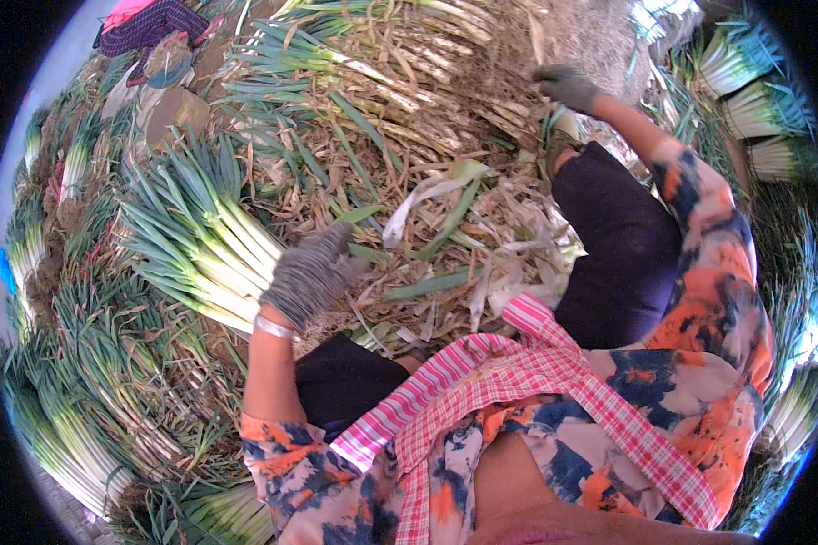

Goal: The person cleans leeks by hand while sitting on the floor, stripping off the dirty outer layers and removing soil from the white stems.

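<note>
The fingers of the left hand (pixel 311 272), in a grey knitted glove, lie spread and loosely curved against the white stalks of a cleaned bundle of green onions (pixel 200 238), touching them without closing round any; a metal bangle (pixel 274 328) sits at the wrist, and the bare forearm runs straight down to a short sleeve of orange, blue and pink print; the right hand (pixel 565 86), gloved the same, reaches far forward and up, its fingers bent downward into a heap of uncleaned onions with dry roots (pixel 427 100), though whether they grip a stalk cannot be told; that arm is stretched almost straight, passing over the dark-clad right knee (pixel 613 245); between the two hands the ground is covered with stripped peelings and dry leaves (pixel 445 236), pale and green, loose and tangled; no basket or box shows anywhere, the onions resting only in piles; the bundle under the left hand lies with white ends toward the person and green tops fanning away to the left; more cleaned bundles (pixel 73 418) are stacked in a curve along the left edge, and further ones (pixel 754 100) stand at the upper right; a pink checked cloth (pixel 518 372) hangs across the person's chest; at the top left another person (pixel 150 23) in dark striped clothing crouches by the heap.
</note>
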`<state>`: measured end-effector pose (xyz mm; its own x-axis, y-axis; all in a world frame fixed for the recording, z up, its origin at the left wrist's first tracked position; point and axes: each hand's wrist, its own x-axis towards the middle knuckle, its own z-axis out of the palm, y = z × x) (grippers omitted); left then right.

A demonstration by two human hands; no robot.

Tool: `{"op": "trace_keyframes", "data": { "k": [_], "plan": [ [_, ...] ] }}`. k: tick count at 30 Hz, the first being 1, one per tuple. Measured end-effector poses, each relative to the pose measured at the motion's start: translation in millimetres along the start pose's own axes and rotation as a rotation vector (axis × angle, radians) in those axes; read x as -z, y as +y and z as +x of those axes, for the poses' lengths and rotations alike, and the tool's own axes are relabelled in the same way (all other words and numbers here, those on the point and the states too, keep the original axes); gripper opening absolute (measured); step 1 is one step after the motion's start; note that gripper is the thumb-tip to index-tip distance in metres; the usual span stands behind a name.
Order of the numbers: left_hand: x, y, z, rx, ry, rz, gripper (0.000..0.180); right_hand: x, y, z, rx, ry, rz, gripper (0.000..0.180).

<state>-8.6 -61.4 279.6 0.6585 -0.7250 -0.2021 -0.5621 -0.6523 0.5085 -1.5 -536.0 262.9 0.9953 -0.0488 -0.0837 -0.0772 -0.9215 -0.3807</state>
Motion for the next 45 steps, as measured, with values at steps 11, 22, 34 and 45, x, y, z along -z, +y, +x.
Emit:
{"op": "trace_keyframes", "data": {
  "k": [11,22,34,45],
  "plan": [
    [10.9,-3.6,-19.0,0.025,0.089,0.107,0.052,-212.3,-32.1,195.4,-0.182,-0.001,-0.302,0.03],
    [0.0,2.9,-9.1,-0.121,0.103,0.074,0.05,-233.7,-107.8,16.6,-0.357,-0.154,0.841,0.04],
    [-13.6,-38.0,25.3,0.33,0.113,-0.889,0.047,-140.9,-195.0,-171.9,0.109,0.132,0.577,0.045],
    [15.1,-29.4,32.1,0.093,0.553,-1.694,0.022,-135.9,-220.5,-174.9,-0.012,-0.009,0.42,0.051]
  ]
}}
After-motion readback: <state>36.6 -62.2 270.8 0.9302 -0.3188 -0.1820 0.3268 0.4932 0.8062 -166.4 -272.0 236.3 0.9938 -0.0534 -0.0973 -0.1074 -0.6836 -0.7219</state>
